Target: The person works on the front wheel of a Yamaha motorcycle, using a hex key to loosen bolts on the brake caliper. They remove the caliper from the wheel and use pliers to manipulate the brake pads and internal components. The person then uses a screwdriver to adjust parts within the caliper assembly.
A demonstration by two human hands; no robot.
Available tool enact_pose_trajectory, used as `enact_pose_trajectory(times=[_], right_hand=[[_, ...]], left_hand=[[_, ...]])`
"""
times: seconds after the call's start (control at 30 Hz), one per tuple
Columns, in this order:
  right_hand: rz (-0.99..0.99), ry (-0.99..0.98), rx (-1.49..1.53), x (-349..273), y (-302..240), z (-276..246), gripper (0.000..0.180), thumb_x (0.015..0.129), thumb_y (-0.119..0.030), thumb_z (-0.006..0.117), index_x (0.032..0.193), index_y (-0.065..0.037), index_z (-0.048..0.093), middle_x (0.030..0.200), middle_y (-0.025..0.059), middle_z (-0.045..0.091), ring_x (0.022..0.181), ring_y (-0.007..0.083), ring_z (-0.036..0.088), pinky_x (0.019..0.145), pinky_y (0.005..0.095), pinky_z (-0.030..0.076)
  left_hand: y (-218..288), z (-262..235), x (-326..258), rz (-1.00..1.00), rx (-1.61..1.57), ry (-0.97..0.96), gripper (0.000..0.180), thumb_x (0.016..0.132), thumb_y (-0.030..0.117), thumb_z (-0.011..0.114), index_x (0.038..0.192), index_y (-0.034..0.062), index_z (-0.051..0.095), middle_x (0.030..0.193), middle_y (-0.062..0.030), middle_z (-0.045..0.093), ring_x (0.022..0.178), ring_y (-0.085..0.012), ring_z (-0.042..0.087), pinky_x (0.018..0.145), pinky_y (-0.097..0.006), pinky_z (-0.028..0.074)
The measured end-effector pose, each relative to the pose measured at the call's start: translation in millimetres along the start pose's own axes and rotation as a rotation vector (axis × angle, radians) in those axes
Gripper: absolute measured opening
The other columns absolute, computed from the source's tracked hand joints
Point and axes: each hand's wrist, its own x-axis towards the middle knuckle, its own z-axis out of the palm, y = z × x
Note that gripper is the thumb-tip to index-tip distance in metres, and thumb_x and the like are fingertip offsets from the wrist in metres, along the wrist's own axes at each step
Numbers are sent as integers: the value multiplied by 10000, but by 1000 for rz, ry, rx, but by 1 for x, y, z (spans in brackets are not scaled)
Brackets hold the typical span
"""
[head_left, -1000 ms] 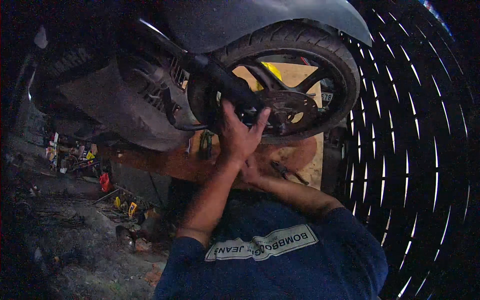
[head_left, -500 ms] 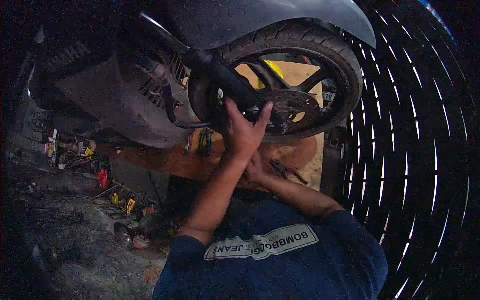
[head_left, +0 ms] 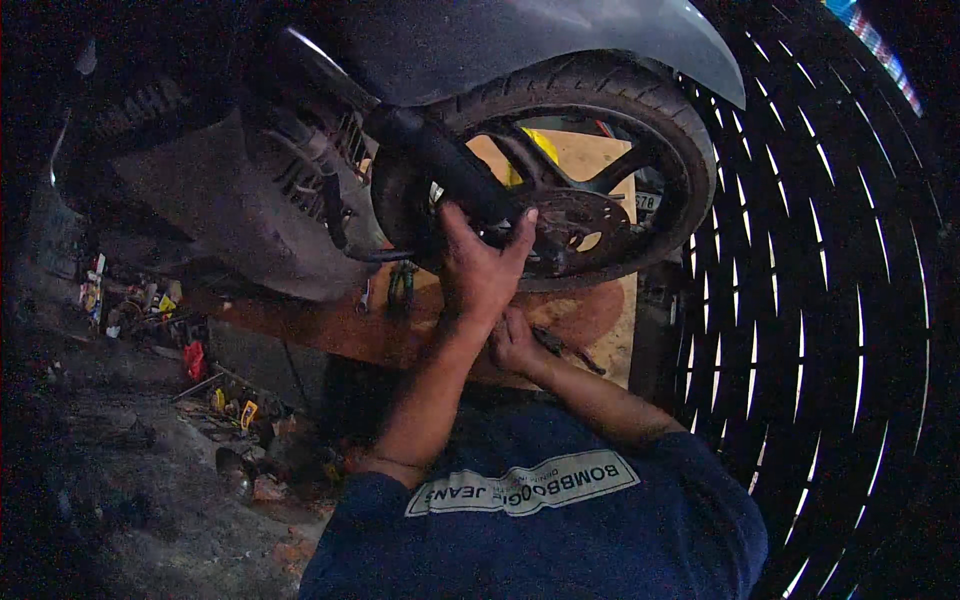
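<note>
My left hand (head_left: 480, 265) reaches up to the lower end of a thick black fork leg (head_left: 455, 165) on a motorcycle. Its thumb and a finger lie on either side of that end; the other fingers are hidden. Beside it is the front wheel (head_left: 682, 130), with dark spokes, a worn black tyre and a round brake disc (head_left: 605, 212). Below my left wrist, my right hand (head_left: 516, 343) is curled closed, partly covered by the left forearm; what it holds, if anything, cannot be made out. Dark pliers (head_left: 567, 350) lie just right of it.
Under the wheel lies a stained wooden board (head_left: 618, 365), with a green-handled tool (head_left: 401, 285) and a wrench (head_left: 364, 296) on it. A grey fender (head_left: 600, 40) overhangs the tyre. Tools and parts clutter the floor at left, near a red item (head_left: 194, 360). A slatted shutter (head_left: 800, 300) stands at right.
My right hand has come out slightly to the right from behind the left wrist, nearer the pliers. The left hand keeps its place at the fork leg. The whole view has shifted a little.
</note>
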Motion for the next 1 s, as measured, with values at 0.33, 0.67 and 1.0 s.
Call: enact_pose_trajectory(times=[0.33, 0.67, 1.0], right_hand=[[46, -95, -259, 6, -44, -81, 475, 922, -413, 402, 1095, -6, 575, 947, 280, 610, 910, 450, 574, 831, 497, 456], [184, -254, -624, 8, -128, -164, 370, 868, -352, 556, 1087, -59, 614, 959, 212, 639, 883, 393, 604, 794, 457, 467], [-11, -25, -939, -7, -173, -232, 390, 710, -263, 701, 1068, -121, 643, 1006, 177, 634, 906, 334, 626, 763, 414, 508]], left_hand=[[-3, -3, 0, -61, -76, -66, 679, 740, 198, 772, 1229, -16, 353, 1126, -154, 542, 1018, -250, 545, 917, -376, 423], [1, -1, 4, 36, -147, -25, 522, 779, 255, 733, 1109, -14, 431, 1036, -161, 560, 966, -276, 569, 863, -390, 438], [8, -7, 6, 92, -58, -12, 620, 868, 409, 575, 1234, -59, 400, 1144, -231, 530, 1054, -371, 535, 918, -417, 401]])
